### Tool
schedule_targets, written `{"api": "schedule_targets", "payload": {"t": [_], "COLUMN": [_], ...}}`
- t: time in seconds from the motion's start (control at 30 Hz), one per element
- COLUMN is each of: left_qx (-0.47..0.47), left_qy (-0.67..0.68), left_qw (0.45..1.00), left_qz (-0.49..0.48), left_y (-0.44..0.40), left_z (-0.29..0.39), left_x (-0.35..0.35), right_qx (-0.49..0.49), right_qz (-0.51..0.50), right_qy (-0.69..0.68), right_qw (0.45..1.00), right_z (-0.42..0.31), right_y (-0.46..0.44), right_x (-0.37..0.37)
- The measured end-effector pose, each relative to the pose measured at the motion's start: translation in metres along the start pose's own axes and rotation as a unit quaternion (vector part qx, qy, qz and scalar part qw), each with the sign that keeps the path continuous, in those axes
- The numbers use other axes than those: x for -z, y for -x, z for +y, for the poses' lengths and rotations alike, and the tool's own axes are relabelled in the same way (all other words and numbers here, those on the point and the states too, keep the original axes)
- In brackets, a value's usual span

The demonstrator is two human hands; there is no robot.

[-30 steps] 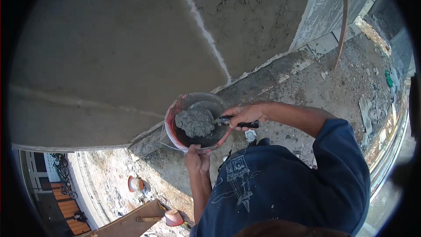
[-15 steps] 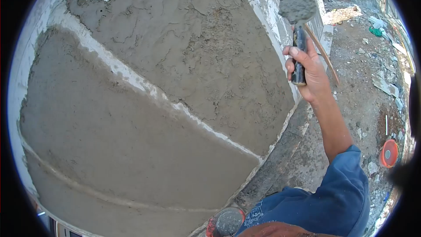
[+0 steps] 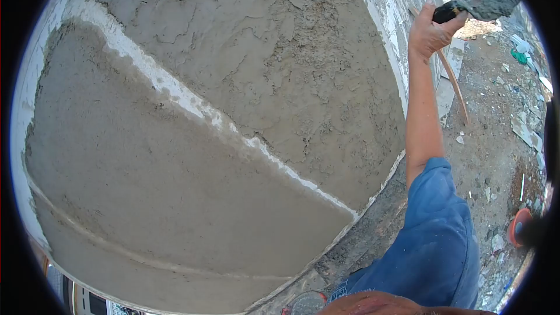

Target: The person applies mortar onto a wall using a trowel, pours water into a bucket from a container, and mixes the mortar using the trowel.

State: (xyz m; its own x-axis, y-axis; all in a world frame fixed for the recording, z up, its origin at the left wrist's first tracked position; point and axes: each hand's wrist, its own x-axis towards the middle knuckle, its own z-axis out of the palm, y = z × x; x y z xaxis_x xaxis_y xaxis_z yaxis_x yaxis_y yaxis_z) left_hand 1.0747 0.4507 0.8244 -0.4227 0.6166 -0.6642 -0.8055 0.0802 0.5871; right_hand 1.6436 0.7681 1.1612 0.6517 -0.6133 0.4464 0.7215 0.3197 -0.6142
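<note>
My right hand (image 3: 434, 32) is raised at the upper right, arm outstretched, with its fingers closed around the black handle of a trowel (image 3: 448, 12). Grey wet mortar (image 3: 490, 4) covers the blade, which points to the right, away from the wall. To the left of the arm stands a large wall face with grey plaster. Its upper plaster patch (image 3: 251, 52) is rough and ridged, while the lower plaster patch (image 3: 175, 192) looks smoother. A whitish strip (image 3: 175, 93) runs diagonally between the two. My left hand is out of view.
A bucket (image 3: 308, 302) with grey contents shows partly at the bottom edge. At the right is an orange bucket (image 3: 518, 228), partly blocked by a dark blur. A thin wooden strip (image 3: 457, 87) leans beyond the arm. Rubble and scraps litter the ground (image 3: 484, 140).
My right hand has moved up and to the right with the trowel. Its mortar-covered blade has swung from pointing up to pointing right. The view has shifted slightly.
</note>
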Motion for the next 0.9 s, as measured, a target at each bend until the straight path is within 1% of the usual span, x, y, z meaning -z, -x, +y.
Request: {"api": "schedule_targets", "payload": {"t": [0.03, 0.07, 0.1, 0.13, 0.17, 0.2, 0.23, 0.27, 0.3, 0.33, 0.4, 0.43, 0.47, 0.5, 0.53, 0.57, 0.6, 0.63, 0.7, 0.8, 0.9], "left_qx": [0.0, 0.002, 0.003, 0.002, 0.002, 0.002, 0.005, 0.006, 0.005, -0.001, -0.016, -0.009, -0.003, -0.025, -0.035, -0.05, -0.058, -0.066, -0.077, -0.094, -0.096], "left_qy": [0.003, 0.007, 0.01, 0.01, 0.012, 0.015, 0.017, 0.021, 0.021, 0.019, 0.011, -0.007, -0.011, -0.015, -0.044, -0.038, -0.063, -0.088, -0.081, -0.094, -0.122], "left_qw": [1.0, 1.0, 1.0, 1.0, 1.0, 1.0, 1.0, 0.999, 0.999, 0.999, 0.997, 0.995, 0.998, 0.999, 0.998, 0.998, 0.996, 0.994, 0.993, 0.988, 0.985], "left_qz": [0.002, 0.007, 0.011, 0.014, 0.016, 0.02, 0.025, 0.03, 0.037, 0.046, 0.081, 0.103, 0.061, 0.038, 0.017, -0.014, -0.006, -0.007, -0.043, -0.083, -0.081], "left_y": [0.001, 0.002, 0.002, 0.004, 0.005, 0.007, 0.01, 0.015, 0.024, 0.029, 0.035, 0.04, 0.041, 0.045, 0.042, 0.042, 0.049, 0.052, 0.048, 0.044, 0.04], "left_z": [-0.001, -0.002, -0.004, -0.004, -0.004, -0.004, -0.005, -0.006, -0.004, -0.005, -0.006, -0.003, -0.003, -0.005, -0.006, -0.007, -0.005, -0.003, -0.007, -0.009, -0.02], "left_x": [-0.003, -0.005, -0.005, -0.004, -0.004, -0.002, 0.005, 0.012, 0.015, 0.019, 0.007, -0.011, -0.022, -0.014, -0.011, -0.02, -0.031, -0.042, -0.051, -0.069, -0.074], "right_qx": [-0.051, -0.098, -0.136, -0.103, -0.075, -0.081, -0.097, -0.148, -0.154, -0.17, 0.017, 0.141, 0.193, 0.23, 0.253, 0.268, 0.287, 0.295, 0.318, 0.265, 0.094], "right_qz": [-0.037, -0.097, -0.275, -0.484, -0.616, -0.722, -0.781, -0.827, -0.857, -0.883, -0.91, -0.934, -0.938, -0.946, -0.946, -0.942, -0.937, -0.941, -0.942, -0.956, -0.982], "right_qy": [-0.029, -0.049, 0.011, 0.016, -0.067, -0.126, -0.227, -0.286, -0.303, -0.319, -0.338, -0.281, -0.262, -0.212, -0.185, -0.182, -0.175, -0.155, -0.107, -0.123, -0.079], "right_qw": [0.998, 0.989, 0.952, 0.869, 0.782, 0.676, 0.574, 0.461, 0.387, 0.3, 0.238, 0.168, 0.121, 0.088, 0.079, 0.083, 0.097, 0.067, 0.024, -0.024, -0.143], "right_z": [-0.009, -0.01, -0.023, -0.032, -0.044, -0.069, -0.087, -0.1, -0.109, -0.118, -0.115, -0.121, -0.12, -0.133, -0.132, -0.133, -0.137, -0.142, -0.147, -0.14, -0.127], "right_y": [0.043, 0.092, 0.137, 0.176, 0.221, 0.25, 0.263, 0.273, 0.279, 0.279, 0.283, 0.27, 0.271, 0.257, 0.255, 0.254, 0.252, 0.252, 0.253, 0.264, 0.277], "right_x": [-0.023, -0.052, -0.061, -0.051, -0.015, 0.05, 0.118, 0.176, 0.21, 0.25, 0.279, 0.275, 0.277, 0.286, 0.291, 0.288, 0.288, 0.291, 0.292, 0.307, 0.331]}}
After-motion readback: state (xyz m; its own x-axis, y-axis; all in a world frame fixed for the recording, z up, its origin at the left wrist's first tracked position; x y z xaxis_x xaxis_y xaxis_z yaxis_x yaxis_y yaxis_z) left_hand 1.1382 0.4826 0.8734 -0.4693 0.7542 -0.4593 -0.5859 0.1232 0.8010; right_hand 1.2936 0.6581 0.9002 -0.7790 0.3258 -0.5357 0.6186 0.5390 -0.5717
